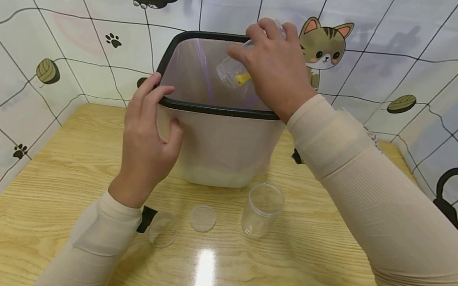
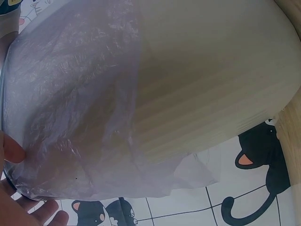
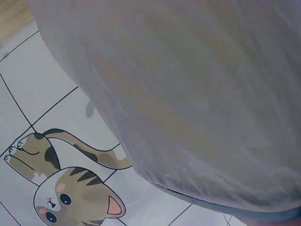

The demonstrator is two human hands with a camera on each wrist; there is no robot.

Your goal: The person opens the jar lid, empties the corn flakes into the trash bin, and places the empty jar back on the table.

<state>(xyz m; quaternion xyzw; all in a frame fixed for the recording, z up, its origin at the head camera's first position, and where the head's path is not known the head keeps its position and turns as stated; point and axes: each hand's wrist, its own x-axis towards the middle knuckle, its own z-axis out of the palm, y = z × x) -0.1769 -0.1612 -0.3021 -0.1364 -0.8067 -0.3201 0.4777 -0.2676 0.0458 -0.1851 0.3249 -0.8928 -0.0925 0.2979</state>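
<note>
A white trash bin (image 1: pixel 218 149) with a black rim and a thin translucent liner bag (image 2: pixel 89 94) stands upright on the table. My left hand (image 1: pixel 148 144) holds it at the left front corner, fingers at the rim and thumb against the front wall. Above the opening, my right hand (image 1: pixel 276 67) grips a clear plastic jar (image 1: pixel 227 70), tilted with its mouth down into the bin. Something small and yellow (image 1: pixel 242 78) shows at the jar's mouth. The right wrist view shows the lined bin wall (image 3: pixel 178 103) close up, with most of the right hand out of frame.
A second clear jar (image 1: pixel 261 212) stands upright in front of the bin. To its left lie a clear round disc (image 1: pixel 203 218) and a fainter clear disc (image 1: pixel 162 231) near my left wrist. Cat-print sheeting (image 1: pixel 226 4) encloses the wooden table (image 1: pixel 277 284) at the back and sides.
</note>
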